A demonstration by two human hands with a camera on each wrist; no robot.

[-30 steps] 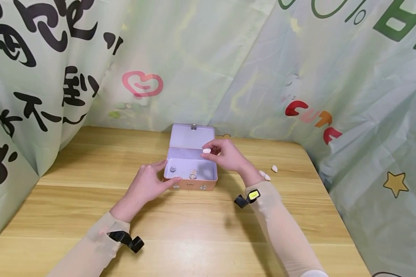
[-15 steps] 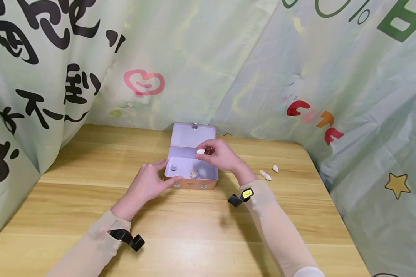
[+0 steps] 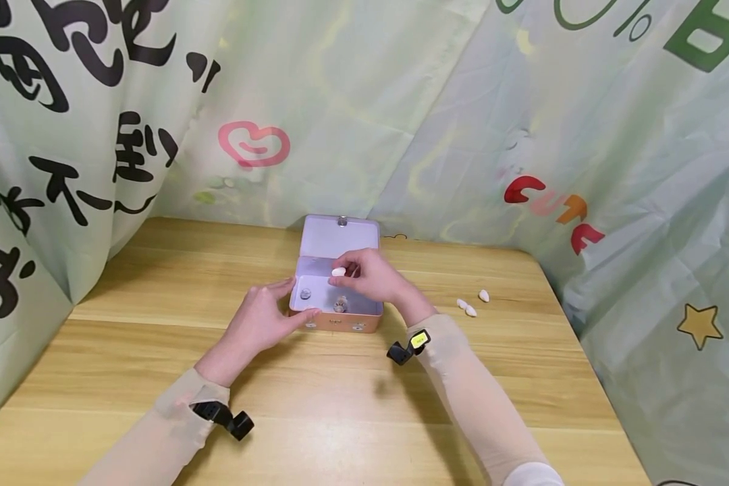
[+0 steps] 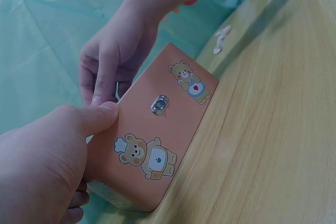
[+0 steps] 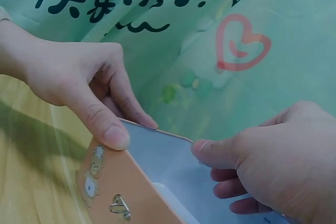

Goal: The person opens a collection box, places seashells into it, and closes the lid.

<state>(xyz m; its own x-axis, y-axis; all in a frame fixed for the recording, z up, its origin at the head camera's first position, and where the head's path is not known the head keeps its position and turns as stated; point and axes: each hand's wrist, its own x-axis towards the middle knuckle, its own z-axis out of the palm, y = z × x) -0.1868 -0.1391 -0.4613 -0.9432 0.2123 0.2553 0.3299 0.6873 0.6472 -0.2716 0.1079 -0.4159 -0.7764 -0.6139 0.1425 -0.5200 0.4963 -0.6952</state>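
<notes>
A small hinged tin box (image 3: 344, 327) stands on the table, its lid (image 3: 339, 236) tipped back. Bear pictures and a metal clasp (image 4: 160, 105) mark its orange front; the inside is lilac. My left hand (image 3: 258, 324) grips the box's left front corner, thumb on the front rim, fingers along the side. Over the box, my right hand (image 3: 373, 275) pinches a small white shell-like piece (image 3: 338, 272) between thumb and fingers. Inside the box lie a round silvery piece (image 3: 306, 294) on the left and a brownish-white, shell-like piece (image 3: 340, 305) near the front wall.
Three small white shell-like pieces (image 3: 470, 311) lie on the wooden table (image 3: 340, 418) to the right of the box. A printed cloth curtain (image 3: 340, 121) hangs behind the table and along both sides.
My right hand has moved left and slightly down with the white shell-like piece, from the box's right edge to over its middle. My left hand keeps its grip on the box.
</notes>
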